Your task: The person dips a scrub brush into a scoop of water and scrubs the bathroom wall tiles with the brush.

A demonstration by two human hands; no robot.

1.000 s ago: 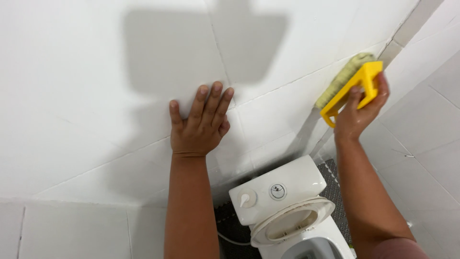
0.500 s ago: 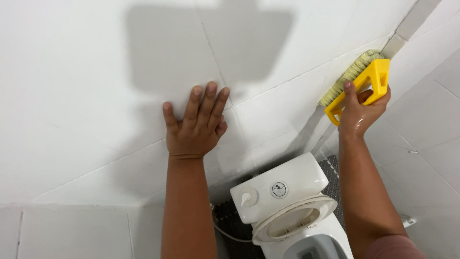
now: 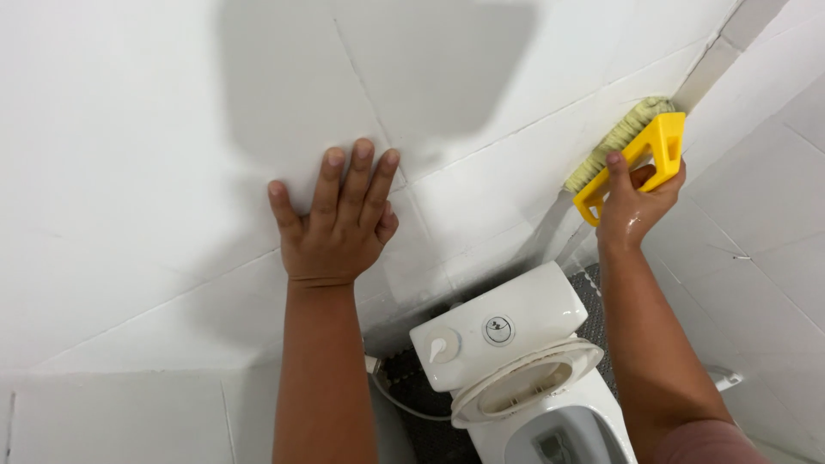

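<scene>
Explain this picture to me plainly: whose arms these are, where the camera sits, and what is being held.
The camera is worn on a person's head and looks forward and down, so both bare arms belong to that person. The left hand lies flat, fingers spread, on the white tiled wall. The right hand grips the handle of a yellow plastic scrubbing brush, whose pale bristles press against the wall near the corner. Below stands a white ceramic toilet with a round flush button on its tank lid and its seat down. A thin white hose runs behind it over dark floor.
</scene>
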